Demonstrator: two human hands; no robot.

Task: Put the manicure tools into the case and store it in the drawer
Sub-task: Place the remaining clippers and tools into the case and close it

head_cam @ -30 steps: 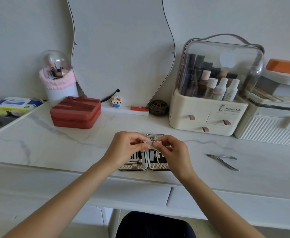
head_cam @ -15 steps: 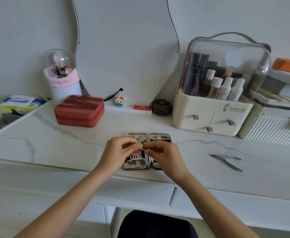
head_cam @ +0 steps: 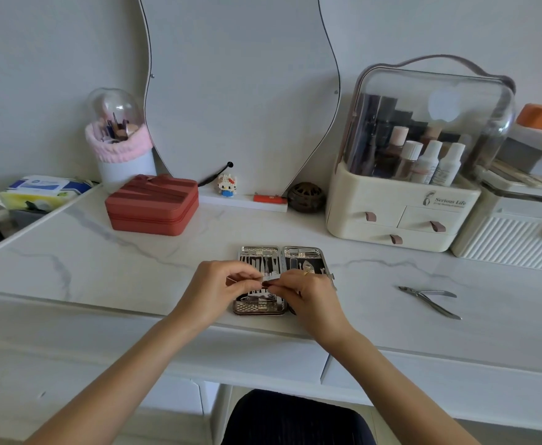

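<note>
An open manicure case (head_cam: pixel 274 256) lies flat on the white marble tabletop (head_cam: pixel 134 261), its two halves holding several small metal tools in slots. My left hand (head_cam: pixel 221 289) and my right hand (head_cam: pixel 308 295) meet over the case's lower part. Together they pinch a small silver tool (head_cam: pixel 268 280) between their fingertips, just above the left half. The lower right half of the case is hidden under my right hand. A pair of metal cuticle nippers (head_cam: pixel 430 298) lies loose on the tabletop to the right, apart from the case.
A red zipped box (head_cam: pixel 152 203) sits back left, a brush holder (head_cam: pixel 120 149) behind it. A cream cosmetics organiser (head_cam: pixel 401 216) with small drawers stands back right, beside a white ribbed box (head_cam: pixel 513 239). Desk drawers (head_cam: pixel 256 358) run under the front edge.
Both hands have drifted slightly down and toward the left half of the case with the small tool still pinched. The camera view shifted a little. The nippers have not moved.
</note>
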